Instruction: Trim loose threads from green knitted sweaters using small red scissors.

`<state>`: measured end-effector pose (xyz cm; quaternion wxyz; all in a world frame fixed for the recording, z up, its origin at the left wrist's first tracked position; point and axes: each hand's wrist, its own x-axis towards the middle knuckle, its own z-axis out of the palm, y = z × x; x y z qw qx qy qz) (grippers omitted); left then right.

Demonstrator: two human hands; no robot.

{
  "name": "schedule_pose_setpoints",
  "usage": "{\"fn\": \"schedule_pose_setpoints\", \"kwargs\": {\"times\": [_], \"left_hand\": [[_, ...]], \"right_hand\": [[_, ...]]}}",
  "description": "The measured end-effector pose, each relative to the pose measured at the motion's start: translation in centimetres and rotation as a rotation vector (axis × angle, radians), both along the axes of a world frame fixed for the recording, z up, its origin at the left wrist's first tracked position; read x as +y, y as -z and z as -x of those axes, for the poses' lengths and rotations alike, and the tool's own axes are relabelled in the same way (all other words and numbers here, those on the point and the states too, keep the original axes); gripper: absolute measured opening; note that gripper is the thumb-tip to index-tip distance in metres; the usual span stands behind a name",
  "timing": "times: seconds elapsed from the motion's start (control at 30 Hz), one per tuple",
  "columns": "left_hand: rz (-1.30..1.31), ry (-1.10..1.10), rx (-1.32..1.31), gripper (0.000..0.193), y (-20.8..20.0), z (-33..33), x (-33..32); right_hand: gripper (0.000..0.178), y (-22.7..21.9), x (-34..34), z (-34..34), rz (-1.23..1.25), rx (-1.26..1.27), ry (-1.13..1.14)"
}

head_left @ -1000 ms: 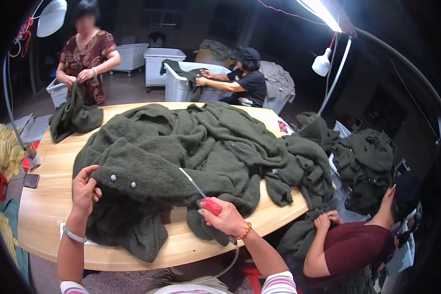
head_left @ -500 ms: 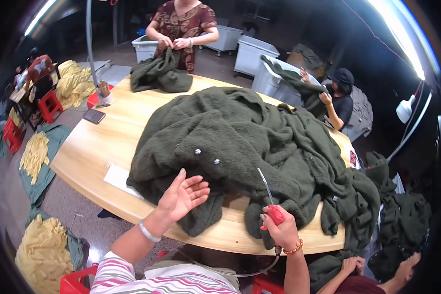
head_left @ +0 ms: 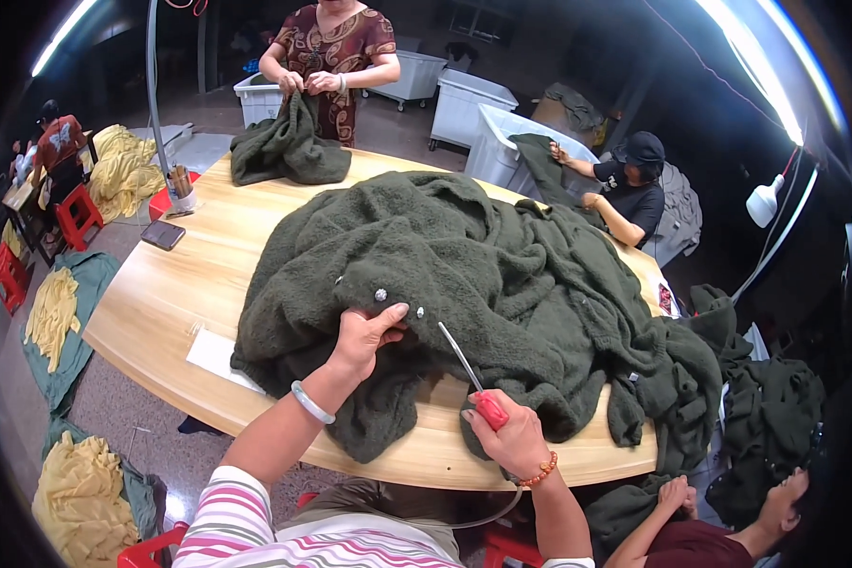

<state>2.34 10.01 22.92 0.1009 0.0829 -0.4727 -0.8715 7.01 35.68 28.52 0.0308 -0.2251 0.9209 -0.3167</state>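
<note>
Head: green cloth [head_left: 473, 275] before hands [head_left: 358, 346] [head_left: 513, 437].

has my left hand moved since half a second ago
Yes: against the smartphone on the wooden table, your left hand has moved forward, toward the buttons on the dark green garment.

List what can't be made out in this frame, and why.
All in the head view:
- Left hand: finger ends largely hidden by the green fabric.
- Red-handled tool: grip mostly covered by the right hand.
- White sheet: partly hidden under the fabric.
- Co-worker in patterned top: head cut off by upper edge.
- Phone: screen details too small.
</note>
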Motion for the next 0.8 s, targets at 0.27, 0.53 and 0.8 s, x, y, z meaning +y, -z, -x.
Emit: {"fn": "schedule_pose_setpoints", "kwargs": {"times": [0.27,0.53,0.8], "left_hand": [[-0.033,0.002,0.103,0.027,-0.1,-0.2,1.3],[0.110,0.011,0.217,0.019,1.9,0.4,1.6],[0.099,0.127,0.007,0.017,3.5,-2.2,1.0]], "right_hand": [[0.025,0.2,-0.2,0.0,-0.082,-0.005,0.023],[0.024,0.1,0.7,-0.4,-0.123,0.001,0.036],[0.022,0.2,-0.3,-0.7,-0.049,0.036,-0.080]]}}
